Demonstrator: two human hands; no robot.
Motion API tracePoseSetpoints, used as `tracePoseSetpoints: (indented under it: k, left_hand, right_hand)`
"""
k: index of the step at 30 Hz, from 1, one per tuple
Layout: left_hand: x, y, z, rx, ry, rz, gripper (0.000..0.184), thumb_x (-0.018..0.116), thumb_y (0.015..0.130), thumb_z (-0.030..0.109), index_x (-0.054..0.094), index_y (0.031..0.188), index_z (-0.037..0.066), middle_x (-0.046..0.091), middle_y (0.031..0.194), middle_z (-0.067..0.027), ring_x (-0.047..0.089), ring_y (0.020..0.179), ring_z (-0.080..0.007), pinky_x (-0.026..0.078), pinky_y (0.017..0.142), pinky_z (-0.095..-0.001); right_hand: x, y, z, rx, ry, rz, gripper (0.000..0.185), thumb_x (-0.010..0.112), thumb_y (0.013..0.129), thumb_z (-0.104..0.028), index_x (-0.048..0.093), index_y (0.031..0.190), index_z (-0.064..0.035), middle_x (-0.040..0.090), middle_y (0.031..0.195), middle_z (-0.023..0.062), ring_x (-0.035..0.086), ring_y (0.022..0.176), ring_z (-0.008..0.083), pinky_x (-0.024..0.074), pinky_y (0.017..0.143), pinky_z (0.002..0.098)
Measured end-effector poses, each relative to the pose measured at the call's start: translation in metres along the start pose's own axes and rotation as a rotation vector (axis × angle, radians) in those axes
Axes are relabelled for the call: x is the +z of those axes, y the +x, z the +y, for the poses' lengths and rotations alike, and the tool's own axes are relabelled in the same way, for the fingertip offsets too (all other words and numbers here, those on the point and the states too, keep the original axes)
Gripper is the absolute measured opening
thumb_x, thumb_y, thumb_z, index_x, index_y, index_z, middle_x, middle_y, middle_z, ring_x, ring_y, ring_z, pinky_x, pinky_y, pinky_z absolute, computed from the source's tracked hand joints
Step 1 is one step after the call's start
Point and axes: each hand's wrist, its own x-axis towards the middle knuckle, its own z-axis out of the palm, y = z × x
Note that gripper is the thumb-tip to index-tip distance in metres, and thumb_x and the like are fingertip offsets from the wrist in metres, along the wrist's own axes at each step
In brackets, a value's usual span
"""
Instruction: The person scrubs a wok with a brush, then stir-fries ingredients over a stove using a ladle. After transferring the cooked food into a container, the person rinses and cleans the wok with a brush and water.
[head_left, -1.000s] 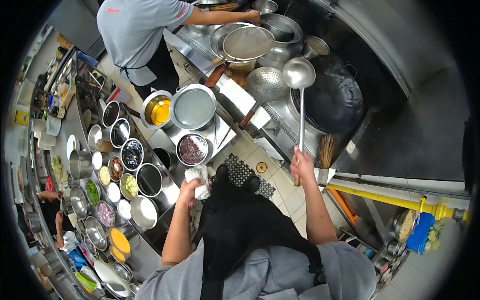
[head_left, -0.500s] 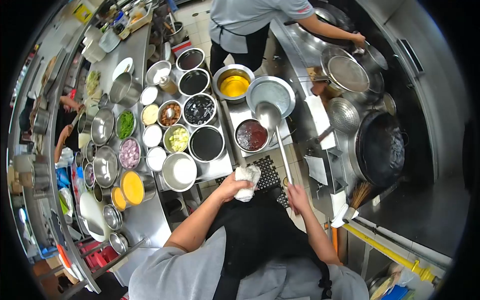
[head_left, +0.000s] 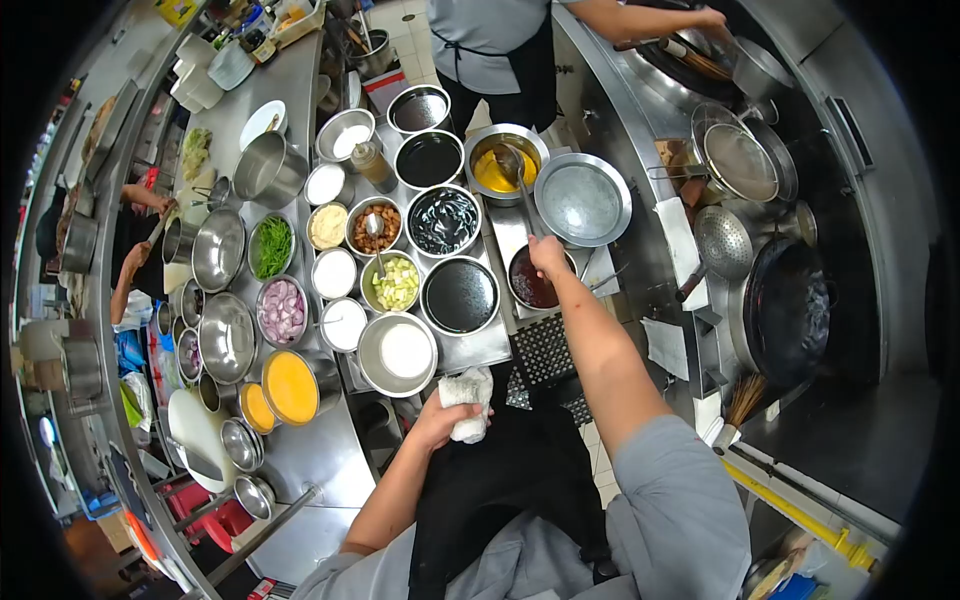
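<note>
**A:** ok, head view; what are the hands up to?

**B:** left hand (head_left: 433,422) has its fingers clamped on a bunched white cloth (head_left: 468,398) in front of the black apron (head_left: 500,470); right hand (head_left: 549,258) has its fingers closed round the handle of a ladle (head_left: 526,205), whose bowl is in the steel pot (head_left: 478,142) of yellow liquid; a wide pan (head_left: 583,200) of cloudy liquid sits right beside that pot.

**A:** and the counter?

**B:** steel counter (head_left: 320,440), pretty packed; dark liquids in round pots, chopped greens (head_left: 271,247), purple onion pieces (head_left: 282,310), a squeeze bottle (head_left: 372,165) standing among them; nearer the person there's a white board (head_left: 196,425) with a blade on it.

**A:** rest of the kitchen?

**B:** big dark wok (head_left: 790,310) on the range at the right, perforated skimmer (head_left: 722,243) just beside it, bristle brush (head_left: 745,400) near its close edge; yellow pipe (head_left: 790,500) below; black holed mat (head_left: 545,355) on the tiles; co-worker (head_left: 490,50) in grey up top, another person's hands (head_left: 135,260) far left.
</note>
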Motion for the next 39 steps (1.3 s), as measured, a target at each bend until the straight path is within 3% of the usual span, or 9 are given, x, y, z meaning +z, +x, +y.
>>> tracePoseSetpoints:
  k: [1, 3, 5, 7, 10, 13, 18, 39]
  left_hand:
    - [-0.006, -0.003, 0.0, -0.012, -0.005, 0.005, 0.048, 0.07, 0.076, 0.004, 0.054, 0.12, -0.004, 0.068, 0.091, -0.0178, 0.07, 0.078, -0.0277, 0.06, 0.068, -0.0421]
    - [-0.012, -0.008, 0.002, -0.017, -0.004, -0.001, 0.048, 0.07, 0.076, 0.004, 0.054, 0.12, -0.004, 0.068, 0.091, -0.0179, 0.07, 0.076, -0.0284, 0.06, 0.069, -0.0423]
    - [-0.02, -0.011, 0.002, -0.003, -0.021, 0.021, 0.049, 0.07, 0.076, 0.004, 0.053, 0.121, -0.004, 0.068, 0.091, -0.0183, 0.07, 0.076, -0.029, 0.06, 0.069, -0.0427]
    - [-0.026, -0.01, 0.003, -0.001, -0.023, 0.016, 0.051, 0.07, 0.076, 0.005, 0.052, 0.123, -0.004, 0.068, 0.092, -0.0191, 0.07, 0.077, -0.0296, 0.06, 0.07, -0.0432]
    - [-0.03, -0.008, 0.004, 0.027, -0.039, 0.024, 0.054, 0.071, 0.076, 0.005, 0.051, 0.125, -0.004, 0.068, 0.093, -0.0196, 0.07, 0.078, -0.0298, 0.06, 0.07, -0.0433]
    - [-0.031, -0.004, 0.007, 0.038, -0.059, 0.048, 0.055, 0.072, 0.076, 0.007, 0.05, 0.126, -0.004, 0.068, 0.093, -0.0192, 0.07, 0.078, -0.03, 0.06, 0.07, -0.0428]
    - [-0.021, 0.007, 0.021, 0.061, -0.008, -0.027, 0.053, 0.072, 0.076, 0.009, 0.052, 0.124, -0.004, 0.068, 0.093, -0.0188, 0.07, 0.077, -0.0292, 0.06, 0.069, -0.0417]
    - [0.008, 0.025, 0.035, 0.062, 0.058, -0.141, 0.048, 0.069, 0.076, 0.005, 0.054, 0.121, -0.005, 0.069, 0.09, -0.0175, 0.071, 0.075, -0.0269, 0.06, 0.069, -0.04]
  right_hand:
    - [0.007, 0.016, 0.005, 0.005, 0.002, 0.004, 0.056, 0.054, 0.098, -0.043, 0.063, 0.086, 0.0109, 0.065, 0.064, 0.0217, 0.062, 0.043, 0.0285, 0.0499, 0.04, 0.0449]
    - [0.015, 0.046, 0.016, 0.105, 0.261, -0.267, 0.059, 0.052, 0.099, -0.044, 0.064, 0.083, 0.0116, 0.063, 0.061, 0.02, 0.06, 0.041, 0.0266, 0.048, 0.038, 0.0455]
    - [-0.002, 0.016, -0.004, 0.104, 0.158, -0.197, 0.059, 0.052, 0.1, -0.043, 0.064, 0.08, 0.0119, 0.064, 0.061, 0.0201, 0.062, 0.044, 0.0296, 0.0502, 0.041, 0.0454]
    - [-0.007, 0.004, 0.0, -0.091, -0.14, 0.026, 0.058, 0.053, 0.099, -0.042, 0.064, 0.076, 0.0105, 0.065, 0.062, 0.0212, 0.064, 0.046, 0.0327, 0.0523, 0.044, 0.045]
    - [-0.017, -0.016, 0.007, -0.17, -0.17, 0.135, 0.055, 0.054, 0.099, -0.041, 0.064, 0.083, 0.0113, 0.065, 0.063, 0.022, 0.065, 0.047, 0.0334, 0.0536, 0.046, 0.0433]
    - [-0.042, -0.049, -0.008, -0.082, -0.049, 0.077, 0.054, 0.055, 0.099, -0.039, 0.064, 0.096, 0.0138, 0.067, 0.07, 0.0276, 0.066, 0.049, 0.035, 0.0548, 0.047, 0.0444]
    - [-0.054, -0.066, -0.012, -0.091, 0.124, 0.062, 0.055, 0.052, 0.099, -0.041, 0.059, 0.103, 0.0138, 0.064, 0.06, 0.0212, 0.061, 0.041, 0.0296, 0.0493, 0.038, 0.0433]
    - [-0.069, -0.061, -0.009, -0.2, -0.009, 0.089, 0.054, 0.051, 0.099, -0.044, 0.06, 0.099, 0.0091, 0.062, 0.057, 0.0183, 0.06, 0.039, 0.0286, 0.0488, 0.037, 0.0432]
